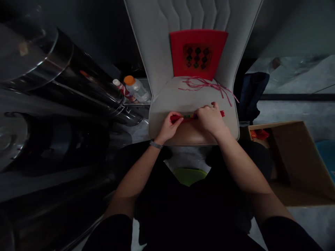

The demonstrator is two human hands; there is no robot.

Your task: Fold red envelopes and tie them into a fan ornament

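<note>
Low over the front of the chair seat, both hands hold a narrow red strip (187, 118) with a green and gold pattern along it; it looks like folded paper. My left hand (169, 127) pinches its left end between thumb and fingers, and a watch-like band circles that wrist. My right hand (210, 118) closes over the right part, hiding it except for a jagged red tip beyond the fingers. Behind the hands lies a tied bundle of thin red-and-pink cords (201, 84). A red card (196, 68) with a diamond-grid picture leans against the backrest.
The grey chair (162, 101) stands before my knees. At left are an orange-capped bottle (137, 90), a smaller white-capped bottle (125, 91) and a shiny dark cylinder (86, 76). An open cardboard box (306, 157) with red packets (259, 134) sits at right.
</note>
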